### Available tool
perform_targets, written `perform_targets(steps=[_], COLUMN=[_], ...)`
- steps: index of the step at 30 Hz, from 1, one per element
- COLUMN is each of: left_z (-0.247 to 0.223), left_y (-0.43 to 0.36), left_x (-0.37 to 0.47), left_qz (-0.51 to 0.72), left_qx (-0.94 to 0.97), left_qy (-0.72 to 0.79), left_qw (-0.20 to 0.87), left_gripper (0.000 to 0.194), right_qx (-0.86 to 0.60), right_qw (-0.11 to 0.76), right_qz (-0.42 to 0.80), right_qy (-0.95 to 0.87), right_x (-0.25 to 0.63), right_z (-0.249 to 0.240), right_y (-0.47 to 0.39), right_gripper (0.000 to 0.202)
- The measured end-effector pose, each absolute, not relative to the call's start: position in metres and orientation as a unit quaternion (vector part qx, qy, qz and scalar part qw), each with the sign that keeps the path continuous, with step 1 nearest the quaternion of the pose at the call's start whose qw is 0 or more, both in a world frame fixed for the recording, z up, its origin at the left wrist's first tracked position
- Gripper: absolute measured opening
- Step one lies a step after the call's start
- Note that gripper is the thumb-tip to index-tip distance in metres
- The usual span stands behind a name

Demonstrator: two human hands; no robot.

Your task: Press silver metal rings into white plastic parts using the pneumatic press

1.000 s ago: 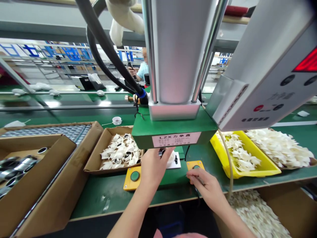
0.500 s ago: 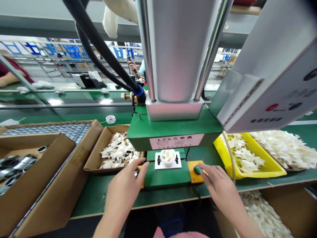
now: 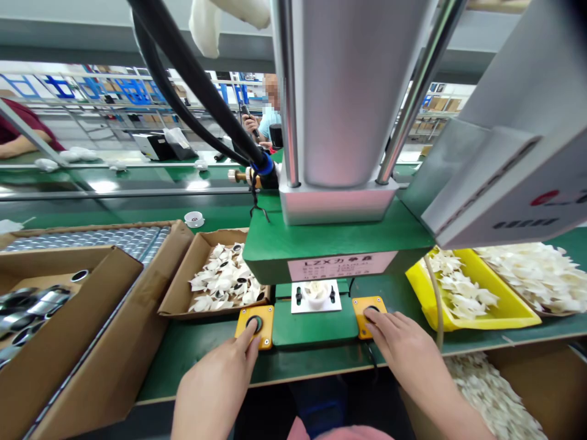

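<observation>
A round white cup (image 3: pixel 317 296) sits upright on a small white plate (image 3: pixel 297 305), with pale stuff inside it. Clock times here are counted from that cup. The big green press (image 3: pixel 266 253) is at twelve o'clock, above the cup, with a gap between them. At eight o'clock, the left hand (image 3: pixel 219 373) has its first finger on the dark left button (image 3: pixel 255 321), which is on a yellow left box (image 3: pixel 266 333). Its thumb is a little way from that finger, so it is partly open, and nothing shows in its grip. At four o'clock, the right hand (image 3: pixel 406 343) is palm down, with its fingers bent over the right button on a yellow right box (image 3: pixel 359 315). I cannot tell how open its palm is or if it holds anything, because its back is in the way. On the green surface (image 3: pixel 183 357), a cardboard box (image 3: pixel 172 296) full of white bits (image 3: pixel 220 281) is at nine o'clock. Much farther that way are shiny metal rings (image 3: pixel 39 311). A yellow tray (image 3: pixel 513 321) of white bits is at three o'clock, with a big white pile (image 3: pixel 532 278) past it. A small white ring (image 3: pixel 194 220) lies at ten o'clock.
</observation>
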State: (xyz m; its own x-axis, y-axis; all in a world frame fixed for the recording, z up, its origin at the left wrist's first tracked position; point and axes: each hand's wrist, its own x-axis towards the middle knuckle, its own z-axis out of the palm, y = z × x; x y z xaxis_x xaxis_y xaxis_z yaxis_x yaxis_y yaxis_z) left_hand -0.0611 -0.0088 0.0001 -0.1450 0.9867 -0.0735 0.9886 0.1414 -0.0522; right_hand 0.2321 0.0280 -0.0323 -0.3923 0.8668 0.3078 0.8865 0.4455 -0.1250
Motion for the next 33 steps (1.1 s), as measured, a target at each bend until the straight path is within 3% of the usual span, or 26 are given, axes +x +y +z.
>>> perform_targets(steps=[4, 7, 11, 14, 19, 21, 24, 29, 33], left_z=[0.001, -0.001, 0.001, 0.003, -0.002, -0.006, -0.012, -0.011, -0.003], left_y=[-0.007, -0.006, -0.009, -0.012, -0.021, -0.026, -0.033, -0.035, -0.031], left_x=[-0.069, -0.074, -0.059, -0.034, -0.017, -0.023, -0.033, -0.032, -0.029], left_qz=[0.013, 0.179, 0.489, 0.552, 0.543, 0.542, 0.542, 0.546, 0.55], left_qx=[0.617, 0.541, 0.279, 0.152, 0.177, 0.186, 0.179, 0.162, 0.119], left_qy=[0.781, 0.772, 0.602, 0.479, 0.448, 0.457, 0.472, 0.472, 0.473], left_qw=[0.098, 0.282, 0.566, 0.665, 0.687, 0.68, 0.672, 0.673, 0.679], left_gripper=[0.043, 0.041, 0.035, 0.024, 0.02, 0.026, 0.03, 0.034, 0.038], right_qx=[-0.55, -0.562, -0.528, -0.473, -0.402, -0.398, -0.39, -0.394, -0.396], right_qw=[0.215, 0.251, 0.337, 0.394, 0.369, 0.311, 0.224, 0.223, 0.294], right_qz=[0.039, 0.163, 0.353, 0.443, 0.542, 0.59, 0.617, 0.506, 0.4], right_qy=[-0.806, -0.771, -0.695, -0.652, -0.639, -0.63, -0.645, -0.734, -0.773], right_x=[0.236, 0.236, 0.211, 0.175, 0.138, 0.137, 0.136, 0.092, 0.049], right_z=[-0.035, -0.027, 0.004, 0.03, 0.044, 0.038, 0.033, 0.05, 0.062], right_y=[0.026, 0.025, 0.043, 0.07, 0.085, 0.076, 0.063, 0.085, 0.104], right_gripper=[0.022, 0.024, 0.04, 0.038, 0.03, 0.026, 0.038, 0.043, 0.043])
